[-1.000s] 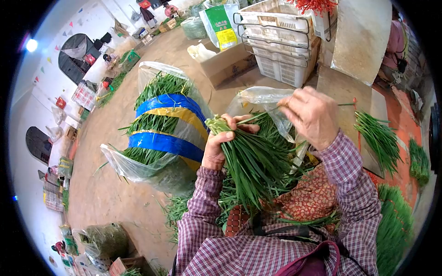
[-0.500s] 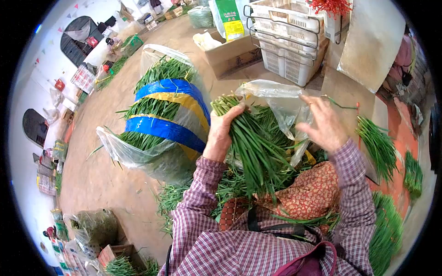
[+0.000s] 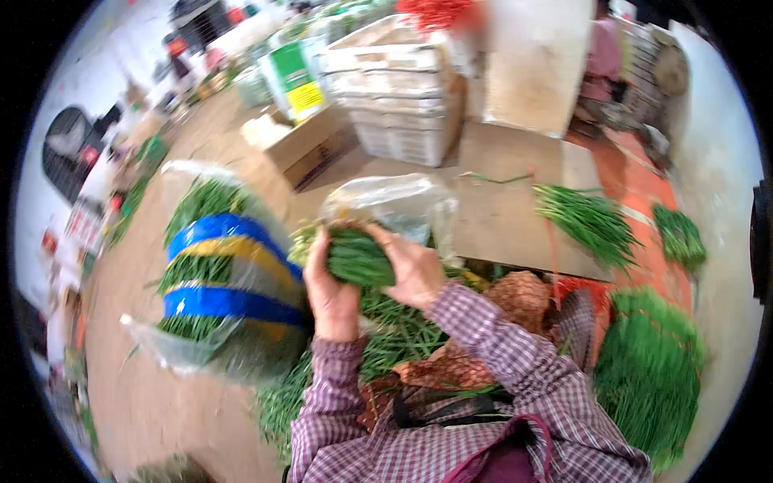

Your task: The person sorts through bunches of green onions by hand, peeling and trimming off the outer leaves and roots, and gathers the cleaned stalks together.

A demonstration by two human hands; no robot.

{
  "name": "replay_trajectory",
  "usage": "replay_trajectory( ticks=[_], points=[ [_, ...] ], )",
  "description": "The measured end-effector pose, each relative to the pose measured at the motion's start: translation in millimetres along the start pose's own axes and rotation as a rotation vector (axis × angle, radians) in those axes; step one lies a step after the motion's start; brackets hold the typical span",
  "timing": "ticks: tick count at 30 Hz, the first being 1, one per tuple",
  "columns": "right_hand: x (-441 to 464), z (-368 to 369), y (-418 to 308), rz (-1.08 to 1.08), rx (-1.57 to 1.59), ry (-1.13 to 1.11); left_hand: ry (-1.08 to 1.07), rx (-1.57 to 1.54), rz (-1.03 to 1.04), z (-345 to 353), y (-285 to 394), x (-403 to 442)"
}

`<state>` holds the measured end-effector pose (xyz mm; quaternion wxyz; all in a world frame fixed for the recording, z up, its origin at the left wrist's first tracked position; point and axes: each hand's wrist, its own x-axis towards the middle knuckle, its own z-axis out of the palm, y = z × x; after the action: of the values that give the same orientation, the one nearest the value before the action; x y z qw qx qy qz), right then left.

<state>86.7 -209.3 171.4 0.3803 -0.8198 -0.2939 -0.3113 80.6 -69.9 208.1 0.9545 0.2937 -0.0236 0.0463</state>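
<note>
**Green bunch [image 3: 360,259] held btwn L hand [image 3: 332,298] & R hand [image 3: 417,272]**

L hand closed round stem end, thumb up along near side; pale stem tips poke out past it. R hand closed on leafy end, fingers over top; some of L fingers hidden behind bunch, so can't tell exact grip there. Bunch is up in front of person's chest, above loose leaves [image 3: 403,326], just this side of clear plastic bag [image 3: 394,197].

To L, on floor: big bale [image 3: 201,270] of greens in clear wrap w/ blue & yellow bands. To R: flat board [image 3: 499,213] w/ thin stalk [image 3: 501,178] & 2nd bunch [image 3: 586,224] lying partly on it; smaller bunch [image 3: 678,235] further R on orange-red surface [image 3: 636,181]. Lg pile of greens [image 3: 648,378] near R elbow.

Beyond: cardboard box [image 3: 318,153], stacked white crates [image 3: 390,101], red strands [image 3: 435,12] up top. Bkgd blurred.
</note>
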Motion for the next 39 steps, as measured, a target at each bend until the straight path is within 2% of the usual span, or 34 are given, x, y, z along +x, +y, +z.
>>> replay_trajectory(
  ticks=[2, 4, 5, 6, 10, 12, 14, 15, 16, 17, 18, 20, 21, 22, 23, 24, 26, 27, 28, 30, 32, 34, 39],
  points=[
    [7, -21, 4, -0.024, -0.056, -0.008, -0.034, -0.058, 0.024, 18, -5, -2],
    [18, -59, -1, 0.003, -0.155, -0.044, -0.168, -0.1, 0.026, 33, -5, 1],
    [22, -76, 6, -0.05, -0.362, -0.081, -0.223, -0.158, 0.023, 43, -6, 3],
    [25, -96, 11, -0.104, -0.567, -0.122, -0.157, -0.175, 0.033, 57, -3, 3],
    [31, -214, 37, -0.25, -0.808, -0.087, -0.281, -0.182, 0.082, 47, -13, 42],
    [21, -271, 50, -0.03, -0.924, -0.215, -0.284, -0.001, 0.081, 48, -28, 45],
    [8, -317, 80, -0.021, -0.971, -0.173, -0.33, 0.259, 0.035, 44, -61, 49],
    [-1, -334, 92, -0.014, -0.978, -0.175, -0.335, 0.507, 0.039, 51, -82, 44],
    [-9, -348, 105, 0.085, -0.959, -0.2, -0.378, 0.78, 0.026, 63, -101, 36],
    [-19, -358, 117, 0.184, -0.937, -0.227, -0.494, 0.903, -0.01, 71, -123, 30],
    [-31, -365, 134, 0.19, -0.939, -0.226, -0.695, 0.995, 0.093, 63, -157, 31],
    [-55, -369, 174, 0.259, -0.928, -0.255, -0.967, 1.169, 0.03, 78, -207, 16],
    [-60, -367, 182, 0.413, -0.879, -0.315, -0.965, 1.132, -0.145, 100, -221, -3],
    [-63, -362, 191, 0.421, -0.874, -0.315, -0.947, 1.036, -0.391, 112, -238, -16],
    [-67, -355, 202, 0.457, -0.822, -0.362, -0.838, 0.873, -0.585, 106, -272, -24],
    [-67, -350, 212, 0.489, -0.769, -0.41, -0.832, 0.877, -0.591, 113, -288, -26],
    [-67, -343, 230, 0.557, -0.716, -0.455, -0.51, 0.438, -1.128, 126, -314, -23],
    [-70, -341, 242, 0.569, -0.641, -0.501, -0.507, 0.356, -1.188, 127, -328, -17],
    [-74, -338, 254, 0.579, -0.565, -0.546, -0.497, 0.36, -1.188, 126, -339, -14],
    [-83, -333, 282, 0.58, -0.518, -0.573, -0.319, 0.309, -1.173, 127, -353, -6],
    [-93, -329, 304, 0.59, -0.449, -0.621, -0.27, 0.279, -1.174, 134, -357, -2],
    [-90, -328, 291, 0.645, -0.421, -0.616, -0.19, 0.181, -1.132, 137, -363, 0],
    [-99, -321, 263, 0.523, -0.42, -0.555, -0.125, 0.056, -1.048, 152, -373, 0]
  ],
)
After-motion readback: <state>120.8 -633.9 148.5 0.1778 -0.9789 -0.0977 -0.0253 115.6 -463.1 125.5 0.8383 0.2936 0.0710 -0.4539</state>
